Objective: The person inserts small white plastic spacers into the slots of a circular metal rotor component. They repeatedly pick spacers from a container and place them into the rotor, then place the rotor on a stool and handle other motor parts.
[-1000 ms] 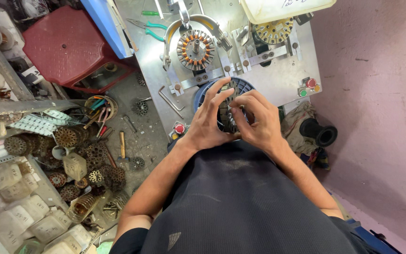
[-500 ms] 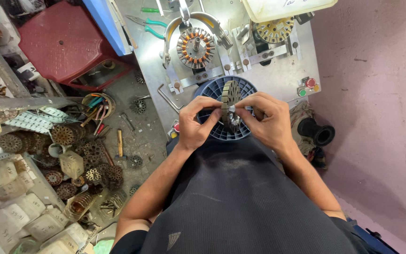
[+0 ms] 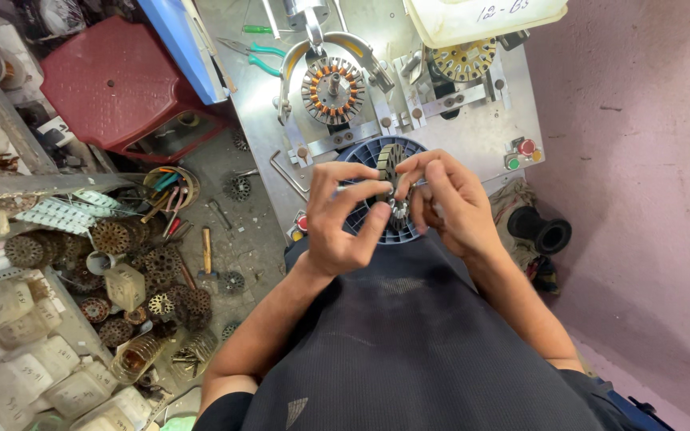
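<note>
Pinching a small metal motor core [image 3: 393, 179] between them, the left hand [image 3: 343, 217] and right hand [image 3: 450, 201] hold it above the blue basket [image 3: 362, 152] (stiff, probably weighty); its rim looks the safest hold.

Stator core [image 3: 393, 172] mostly behind hands [image 3: 397, 203]
</note>
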